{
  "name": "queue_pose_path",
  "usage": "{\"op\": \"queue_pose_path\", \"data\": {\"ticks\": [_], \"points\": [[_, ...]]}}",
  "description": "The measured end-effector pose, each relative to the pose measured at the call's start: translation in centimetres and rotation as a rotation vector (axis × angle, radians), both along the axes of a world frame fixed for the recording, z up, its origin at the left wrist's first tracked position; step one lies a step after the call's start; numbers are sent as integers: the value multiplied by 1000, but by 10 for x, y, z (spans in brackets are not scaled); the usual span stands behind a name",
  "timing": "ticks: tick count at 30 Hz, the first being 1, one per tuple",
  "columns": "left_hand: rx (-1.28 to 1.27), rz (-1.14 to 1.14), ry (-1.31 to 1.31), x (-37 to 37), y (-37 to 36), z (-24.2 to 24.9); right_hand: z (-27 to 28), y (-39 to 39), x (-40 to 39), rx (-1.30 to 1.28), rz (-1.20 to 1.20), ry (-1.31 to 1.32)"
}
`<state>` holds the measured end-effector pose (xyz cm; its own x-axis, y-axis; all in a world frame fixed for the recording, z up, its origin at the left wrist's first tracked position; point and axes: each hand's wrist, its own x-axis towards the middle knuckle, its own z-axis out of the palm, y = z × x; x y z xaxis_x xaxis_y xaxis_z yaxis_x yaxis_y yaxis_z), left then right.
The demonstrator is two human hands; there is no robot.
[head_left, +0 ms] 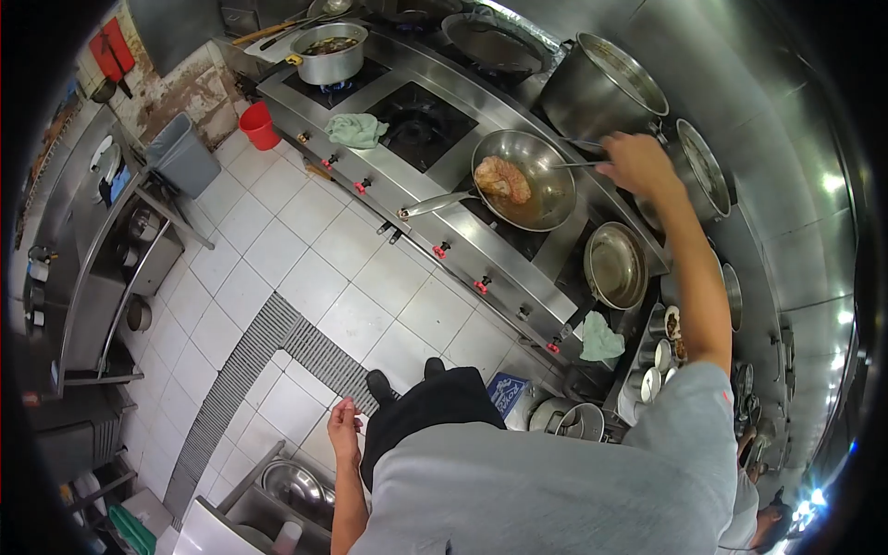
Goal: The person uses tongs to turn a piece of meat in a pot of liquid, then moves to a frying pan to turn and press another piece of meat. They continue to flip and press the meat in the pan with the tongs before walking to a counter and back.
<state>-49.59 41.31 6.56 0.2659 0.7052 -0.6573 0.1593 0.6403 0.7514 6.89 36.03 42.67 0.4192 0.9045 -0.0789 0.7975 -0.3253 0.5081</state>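
My right hand (640,165) is closed on what look like metal tongs (581,166), two thin arms reaching left over the rim of a steel frying pan (552,196). In that pan lies a browned piece of meat (502,179) in some liquid. The tongs' tips are apart from the meat. The pan sits tilted on the stove, its long handle (435,204) pointing toward the front edge. My left hand (345,429) hangs low by my side above the floor, fingers curled in, with nothing visible in them.
Behind the pan stand a large stockpot (606,88) and another pot (700,171). A second pan (616,266) is to the right. A pot of food (328,55) sits over a blue flame at the left. Cloths (356,130) lie on the stove edge; a red bucket (259,127) stands below.
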Motion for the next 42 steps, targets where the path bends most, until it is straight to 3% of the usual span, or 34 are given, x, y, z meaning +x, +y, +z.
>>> {"op": "queue_pose_path", "data": {"ticks": [4, 8, 9, 10, 12, 13, 15, 16, 20, 23, 27, 30, 32, 35, 38, 40, 42], "points": [[12, -41, 44, -5, 37, -8, 18, -89, -77, 394, -204, -65], [69, -232, 72, -7, 83, -30, -40, -190, -160, 748, -536, 59], [121, -323, 129, -10, 94, -36, -65, -211, -187, 815, -657, 134], [129, -336, 124, -16, 104, -49, -77, -212, -224, 927, -930, 339], [160, -468, 146, -34, 120, -87, -150, -249, -272, 1164, -941, 536], [171, -510, 185, -44, 128, -102, -168, -243, -304, 1373, -1134, 782], [183, -558, 253, -70, 139, -130, -221, -245, -346, 1528, -1235, 941], [194, -595, 322, -82, 143, -137, -216, -221, -365, 1656, -1315, 1059], [168, -657, 539, -124, 139, -129, -234, -191, -396, 1872, -1272, 1343], [344, -731, 577, -151, 131, -140, -221, -176, -406, 1955, -1190, 1451], [421, -778, 569, -161, 111, -109, -206, -179, -426, 2004, -1105, 1488], [428, -804, 520, -175, 104, -101, -212, -195, -449, 2031, -1062, 1499], [750, -929, 640, -195, 97, -96, -219, -208, -468, 2043, -1099, 1477], [792, -955, 768, -233, 77, -82, -227, -228, -503, 2072, -1175, 1433], [982, -1004, 672, -302, 71, -123, -232, -250, -542, 2094, -1256, 1374], [843, -1243, 795, -329, 73, -115, -238, -264, -566, 2105, -1288, 1303], [758, -1293, 769, -349, 84, -118, -237, -271, -585, 2136, -1304, 1239]]}}
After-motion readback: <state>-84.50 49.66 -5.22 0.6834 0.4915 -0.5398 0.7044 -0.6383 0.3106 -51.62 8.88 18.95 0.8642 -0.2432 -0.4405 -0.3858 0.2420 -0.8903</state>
